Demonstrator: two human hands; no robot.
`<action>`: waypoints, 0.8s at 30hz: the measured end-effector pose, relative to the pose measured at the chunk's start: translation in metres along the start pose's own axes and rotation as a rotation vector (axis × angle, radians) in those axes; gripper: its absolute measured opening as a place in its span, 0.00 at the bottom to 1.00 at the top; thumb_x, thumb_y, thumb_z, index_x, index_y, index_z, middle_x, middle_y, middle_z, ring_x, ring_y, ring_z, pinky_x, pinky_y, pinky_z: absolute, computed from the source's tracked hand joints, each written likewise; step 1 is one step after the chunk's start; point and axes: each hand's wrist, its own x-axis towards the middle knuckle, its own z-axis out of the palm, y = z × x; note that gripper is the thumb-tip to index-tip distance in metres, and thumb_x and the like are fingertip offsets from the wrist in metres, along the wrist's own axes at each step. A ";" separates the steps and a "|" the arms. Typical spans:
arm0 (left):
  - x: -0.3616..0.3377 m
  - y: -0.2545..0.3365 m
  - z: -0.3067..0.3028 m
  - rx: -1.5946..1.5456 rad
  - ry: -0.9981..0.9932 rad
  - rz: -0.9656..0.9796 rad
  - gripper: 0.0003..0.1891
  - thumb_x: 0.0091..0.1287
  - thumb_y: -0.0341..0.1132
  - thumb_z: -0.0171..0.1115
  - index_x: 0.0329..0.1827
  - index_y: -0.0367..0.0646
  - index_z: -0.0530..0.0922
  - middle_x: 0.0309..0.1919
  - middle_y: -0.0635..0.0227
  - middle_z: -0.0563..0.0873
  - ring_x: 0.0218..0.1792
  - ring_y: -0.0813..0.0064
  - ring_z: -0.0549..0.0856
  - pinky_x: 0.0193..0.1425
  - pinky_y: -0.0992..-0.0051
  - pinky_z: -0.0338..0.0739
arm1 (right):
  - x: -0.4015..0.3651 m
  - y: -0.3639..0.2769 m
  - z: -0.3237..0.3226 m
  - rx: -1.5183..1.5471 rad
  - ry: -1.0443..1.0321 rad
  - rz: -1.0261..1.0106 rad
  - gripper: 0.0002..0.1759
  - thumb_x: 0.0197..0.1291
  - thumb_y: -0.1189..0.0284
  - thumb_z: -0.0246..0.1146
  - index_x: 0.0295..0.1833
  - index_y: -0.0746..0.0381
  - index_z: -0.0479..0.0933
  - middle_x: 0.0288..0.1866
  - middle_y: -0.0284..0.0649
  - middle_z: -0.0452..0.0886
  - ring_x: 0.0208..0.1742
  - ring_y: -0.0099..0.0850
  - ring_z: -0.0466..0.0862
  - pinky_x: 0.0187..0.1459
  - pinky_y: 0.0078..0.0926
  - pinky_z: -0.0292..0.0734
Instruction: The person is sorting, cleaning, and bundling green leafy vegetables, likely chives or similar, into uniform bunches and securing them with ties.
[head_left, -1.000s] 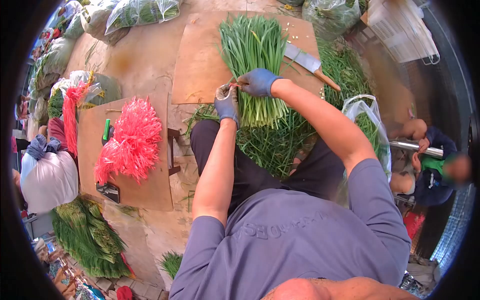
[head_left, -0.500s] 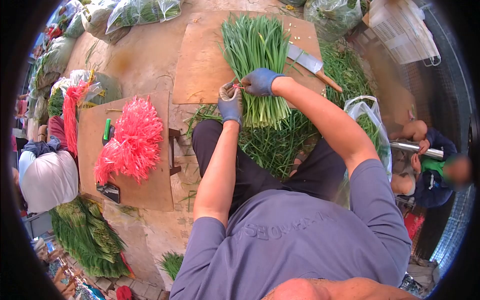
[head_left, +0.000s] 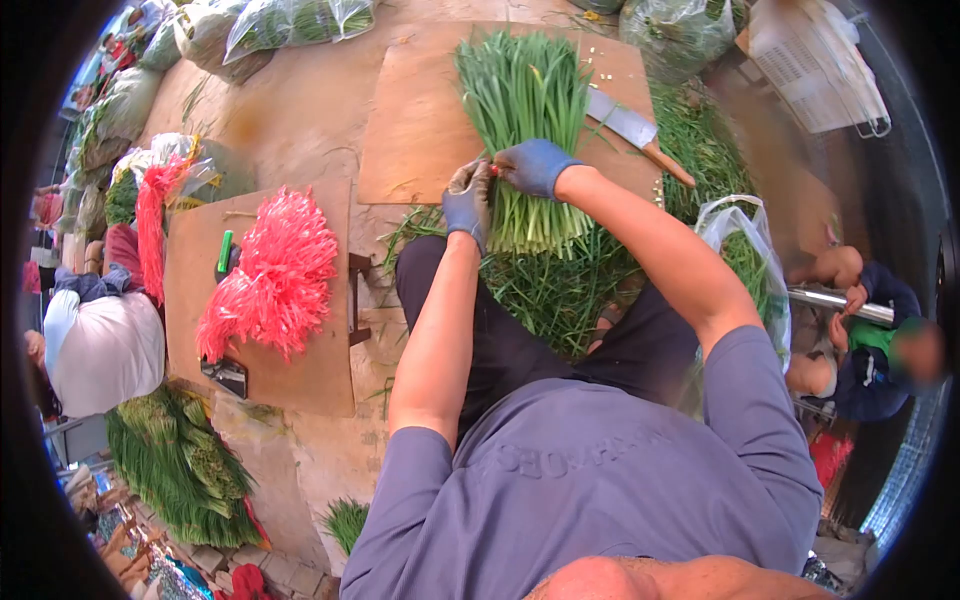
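Observation:
A thick bundle of green garlic chives (head_left: 525, 90) lies on the wooden board, its pale cut ends toward me. My left hand (head_left: 466, 208), in a blue-grey glove, pinches a red plastic tie (head_left: 493, 170) at the bundle's left edge. The gloved right hand (head_left: 538, 168) rests over the bundle, fingers closed on the same tie. How far the tie runs around the stems is hidden by my hands and the leaves. A cleaver (head_left: 625, 122) with a wooden handle lies right of the bundle.
On the left, a low wooden table (head_left: 200, 290) bears a heap of red plastic strips (head_left: 275, 270). Loose greens (head_left: 550, 300) cover the ground between my legs. A plastic bag (head_left: 745, 240) stands at my right. Other people sit on both sides. More chives (head_left: 175, 465) lie lower left.
My hands have shifted slightly along the tie at the bundle's left edge and sit a little closer together. The whole view has drifted slightly, so things appear farther right.

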 end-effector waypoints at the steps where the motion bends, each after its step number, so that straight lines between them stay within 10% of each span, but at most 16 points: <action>1: 0.001 0.000 0.000 0.018 -0.014 -0.001 0.10 0.72 0.32 0.65 0.53 0.39 0.81 0.42 0.70 0.87 0.41 0.80 0.84 0.48 0.79 0.80 | 0.000 -0.001 0.002 0.002 0.000 0.003 0.15 0.66 0.59 0.57 0.48 0.55 0.84 0.45 0.50 0.86 0.47 0.53 0.85 0.50 0.48 0.79; 14: 0.008 0.017 0.001 -0.272 -0.071 -0.297 0.04 0.69 0.31 0.64 0.43 0.42 0.79 0.34 0.69 0.86 0.35 0.76 0.84 0.42 0.75 0.81 | -0.005 -0.004 0.001 0.078 0.034 0.033 0.14 0.68 0.58 0.58 0.47 0.56 0.81 0.44 0.51 0.85 0.47 0.54 0.83 0.48 0.49 0.78; 24: -0.016 0.042 0.050 0.153 0.069 0.216 0.04 0.65 0.26 0.68 0.37 0.41 0.80 0.30 0.72 0.84 0.31 0.82 0.79 0.39 0.79 0.75 | -0.024 -0.015 -0.001 0.164 0.264 0.224 0.18 0.62 0.58 0.64 0.46 0.62 0.76 0.40 0.57 0.83 0.46 0.55 0.84 0.44 0.51 0.79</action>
